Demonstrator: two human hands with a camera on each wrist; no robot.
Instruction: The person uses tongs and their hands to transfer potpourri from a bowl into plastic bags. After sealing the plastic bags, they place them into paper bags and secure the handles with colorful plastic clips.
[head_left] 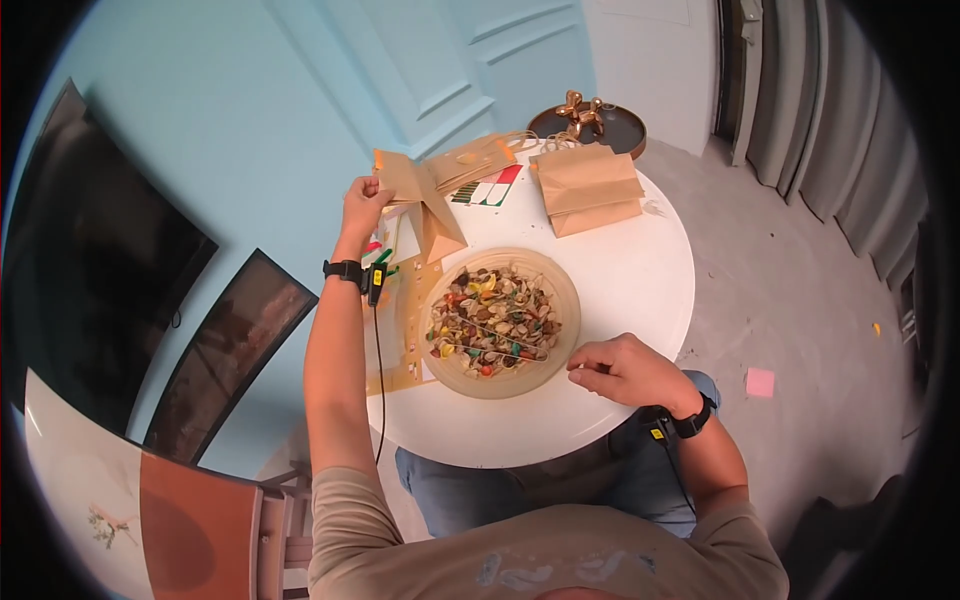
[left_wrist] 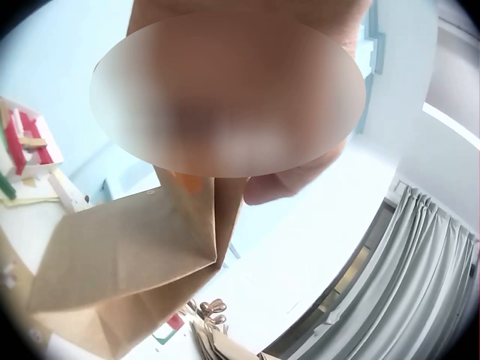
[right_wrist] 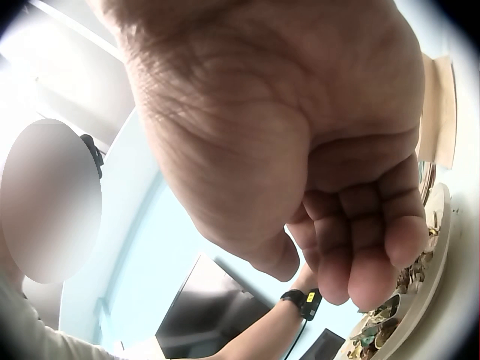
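Observation:
My left hand [head_left: 366, 208] pinches the edge of a brown paper bag [head_left: 432, 222] at the table's upper left; in the left wrist view the bag [left_wrist: 135, 240] hangs partly unfolded below the fingers. My right hand [head_left: 630, 370] hovers beside the right rim of a round bowl [head_left: 568, 345] filled with mixed small colourful pieces [head_left: 500, 315]. The right wrist view shows the right hand [right_wrist: 300, 150] with loosely bent fingers, holding nothing.
More flat paper bags [head_left: 470, 165] lie behind the held one. A folded brown bag [head_left: 590, 190] stands at the back right of the white table [head_left: 640, 290]. Beyond it, a dark round tray [head_left: 628, 128] carries a shiny balloon-dog figure [head_left: 582, 116].

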